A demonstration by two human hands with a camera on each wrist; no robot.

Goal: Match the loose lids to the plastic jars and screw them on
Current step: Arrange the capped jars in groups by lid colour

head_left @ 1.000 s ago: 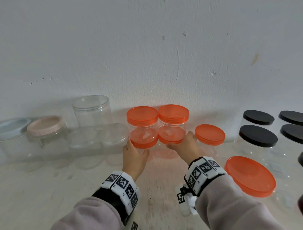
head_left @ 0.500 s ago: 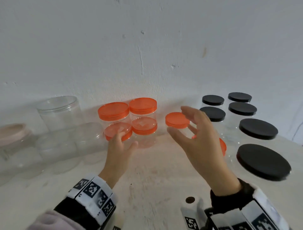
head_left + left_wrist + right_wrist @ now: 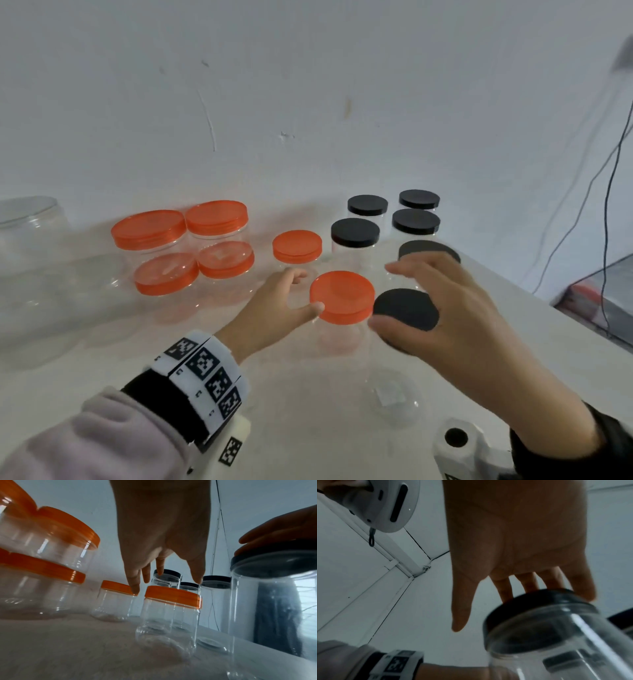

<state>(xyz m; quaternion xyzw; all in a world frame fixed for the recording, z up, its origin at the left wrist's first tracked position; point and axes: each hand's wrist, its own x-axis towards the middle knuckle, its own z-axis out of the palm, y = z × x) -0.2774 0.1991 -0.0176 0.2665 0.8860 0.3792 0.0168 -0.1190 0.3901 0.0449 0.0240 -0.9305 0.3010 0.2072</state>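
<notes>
**Both hands reach for capped jars at the front of the surface**

We see our left hand [image 3: 274, 308] stretched forward with fingers spread and relaxed, the thumb tip touching the rim of the orange lid [image 3: 342, 296] on a small clear jar [image 3: 169, 623] that stands at the front middle of the white surface [image 3: 308, 411]. From the left wrist view the fingertips [image 3: 135, 588] hang just above and behind that lid, not curled round it.

Our right hand [image 3: 455, 308] arches over a tall clear jar [image 3: 565, 649] just to the right, its black lid [image 3: 406, 308] sitting under the palm. The thumb lies against the near edge of the lid and the fingers [image 3: 529, 584] reach over its far edge. We cannot tell whether the hand actually grips the lid or only rests over it.

Behind the orange-lidded jar stands another small jar with an orange lid [image 3: 297, 246]. Further left, four wide orange-lidded jars [image 3: 185, 246] sit in two stacks of two against the wall [image 3: 308, 102]. To the right, a cluster of black-lidded jars [image 3: 390, 222] stands near the wall. Clear-lidded jars [image 3: 30, 219] appear blurred at the far left edge. Dark cables [image 3: 613, 171] hang down the wall on the right.
</notes>
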